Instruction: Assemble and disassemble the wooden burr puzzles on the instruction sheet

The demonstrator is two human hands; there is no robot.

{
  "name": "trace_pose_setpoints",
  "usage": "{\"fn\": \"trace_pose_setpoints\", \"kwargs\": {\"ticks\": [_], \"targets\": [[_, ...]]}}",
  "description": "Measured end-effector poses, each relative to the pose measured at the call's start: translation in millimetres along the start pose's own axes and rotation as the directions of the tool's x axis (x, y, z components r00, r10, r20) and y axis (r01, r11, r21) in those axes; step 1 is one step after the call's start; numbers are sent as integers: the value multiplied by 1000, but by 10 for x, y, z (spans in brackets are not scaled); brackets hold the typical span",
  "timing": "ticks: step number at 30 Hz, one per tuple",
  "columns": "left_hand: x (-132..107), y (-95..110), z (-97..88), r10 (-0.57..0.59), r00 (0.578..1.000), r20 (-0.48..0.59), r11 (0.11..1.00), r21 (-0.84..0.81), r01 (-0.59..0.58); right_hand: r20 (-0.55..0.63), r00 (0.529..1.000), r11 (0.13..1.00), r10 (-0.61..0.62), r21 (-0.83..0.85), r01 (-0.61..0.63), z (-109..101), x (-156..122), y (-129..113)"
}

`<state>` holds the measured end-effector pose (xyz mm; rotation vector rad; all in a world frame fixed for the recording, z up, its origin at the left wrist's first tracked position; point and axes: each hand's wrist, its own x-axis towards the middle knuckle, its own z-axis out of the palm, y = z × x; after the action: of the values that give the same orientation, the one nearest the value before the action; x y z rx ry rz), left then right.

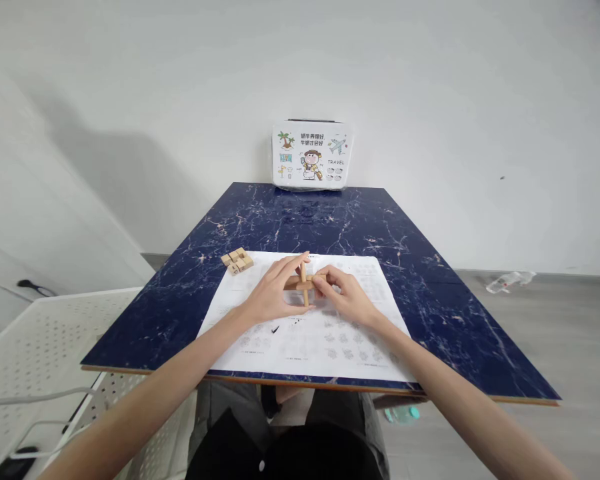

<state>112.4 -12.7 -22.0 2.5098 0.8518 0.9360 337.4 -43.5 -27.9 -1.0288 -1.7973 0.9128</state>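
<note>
Between my two hands are wooden puzzle pieces (304, 285), light brown sticks fitted together in a cross shape, one of them standing upright. My left hand (275, 291) curves around the left side, thumb low and index finger up by the top of the upright stick. From the right, my right hand (347, 297) pinches a stick of the cross with thumb and fingers. Beneath them lies a white instruction sheet (260, 350) printed with rows of small grey diagrams. A small block group of wooden pieces (237, 261) sits at the sheet's upper left corner.
The dark blue marbled table (310, 223) has a white cartoon-printed case (312, 155) at its far edge, by the wall. A white perforated basket (35, 347) stands at the left. On the floor at the right lies a clear plastic bottle (510, 281).
</note>
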Motion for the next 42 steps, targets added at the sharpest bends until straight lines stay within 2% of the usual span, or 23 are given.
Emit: {"fn": "trace_pose_setpoints", "kwargs": {"ticks": [4, 7, 13, 23, 31, 38, 42], "targets": [[10, 9, -12, -13, 999, -29, 999, -51, 12, 80, 994, 969, 74, 228, -91, -11, 27, 24], [20, 17, -18, -26, 999, -37, 998, -62, 23, 90, 989, 949, 116, 286, -137, -19, 39, 32], [32, 10, -21, -47, 998, -44, 995, -85, 43, 71, 985, 931, 156, 321, -171, -37, 42, 19], [1, 36, -30, -60, 996, 64, 998, -32, 62, 112, 992, 962, 65, 257, -92, 31, -6, 135], [-16, 28, -35, -65, 996, 64, 998, -7, 66, 127, 991, 951, 29, 302, -66, 28, -2, 137], [10, 64, -13, -103, 995, -14, 981, -168, 99, 157, 983, 896, 91, 419, -150, -8, 24, 96], [32, 66, -11, -144, 990, 11, 966, -214, 143, 176, 977, 882, 123, 432, -189, -30, 26, 86]]}}
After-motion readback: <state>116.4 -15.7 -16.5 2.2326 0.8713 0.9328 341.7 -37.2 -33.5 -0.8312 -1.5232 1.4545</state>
